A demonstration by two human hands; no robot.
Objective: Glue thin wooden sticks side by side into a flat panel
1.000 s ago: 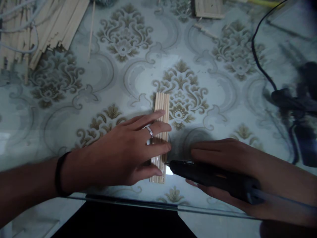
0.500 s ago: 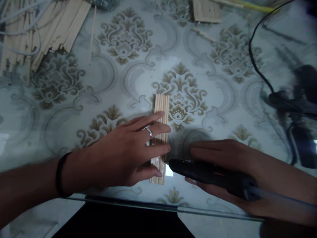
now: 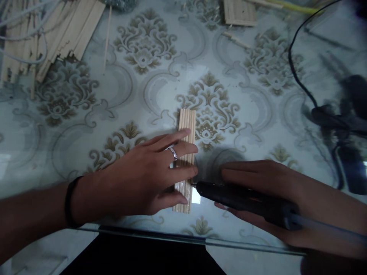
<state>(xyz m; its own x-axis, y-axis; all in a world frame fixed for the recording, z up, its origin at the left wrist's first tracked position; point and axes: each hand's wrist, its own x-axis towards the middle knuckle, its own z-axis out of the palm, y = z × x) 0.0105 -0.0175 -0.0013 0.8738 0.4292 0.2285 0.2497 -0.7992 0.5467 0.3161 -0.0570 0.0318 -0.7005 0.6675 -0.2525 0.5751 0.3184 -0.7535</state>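
Observation:
A small panel of pale wooden sticks (image 3: 187, 120) laid side by side rests on the glass table top. My left hand (image 3: 149, 175), with a ring on one finger, lies flat on the panel, its fingers spread and pressing it down. My right hand (image 3: 258, 179) grips a black glue gun (image 3: 246, 202) lying almost level. The gun's nozzle touches the panel's right edge just below my left fingertips.
A pile of wooden slats (image 3: 54, 34) and pale cords lies at the far left. A single thin stick (image 3: 106, 36) lies beside it. Another small stick panel (image 3: 239, 12) sits at the far edge. A black cable (image 3: 298, 76) and dark tools occupy the right. The table's near edge (image 3: 160, 233) runs below my hands.
The glue gun's nozzle has crept slightly up along the panel's right edge. My left hand has stayed in place.

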